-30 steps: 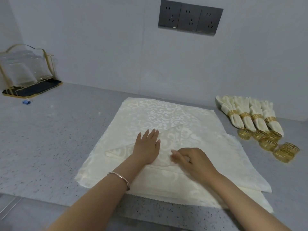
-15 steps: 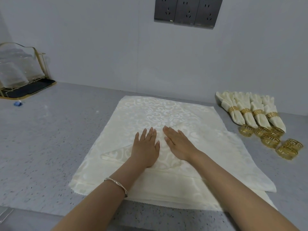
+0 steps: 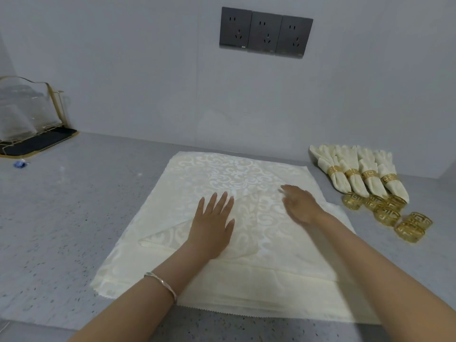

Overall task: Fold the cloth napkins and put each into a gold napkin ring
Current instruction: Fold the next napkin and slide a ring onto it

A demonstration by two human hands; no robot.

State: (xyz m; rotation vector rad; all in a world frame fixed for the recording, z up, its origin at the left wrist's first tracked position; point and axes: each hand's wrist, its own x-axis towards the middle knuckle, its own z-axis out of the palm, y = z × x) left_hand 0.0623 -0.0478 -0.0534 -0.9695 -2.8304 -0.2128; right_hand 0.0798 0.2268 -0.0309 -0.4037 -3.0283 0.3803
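Left hand (image 3: 212, 225) is pressing flat, fingers straight, on the folded napkin (image 3: 249, 218); right hand (image 3: 299, 206), blurred, fingers straight, is lying beside it.

Both arms bare, reaching in across the near edge of the worktop (image 3: 74, 218), forearms converging toward its middle. Left hand (image 3: 212, 228): palm down, laid flat, fingers straight and slightly spread, pointing toward the far edge, thumb out to the right. Thin band (image 3: 161, 283) round the left wrist. Right hand (image 3: 299, 204): just right of the left and a little farther from the near edge, not touching it. Palm down, fingers extended, pointing away and leftward. Its outline is blurred, so contact underneath cannot be told. Neither hand grips anything.
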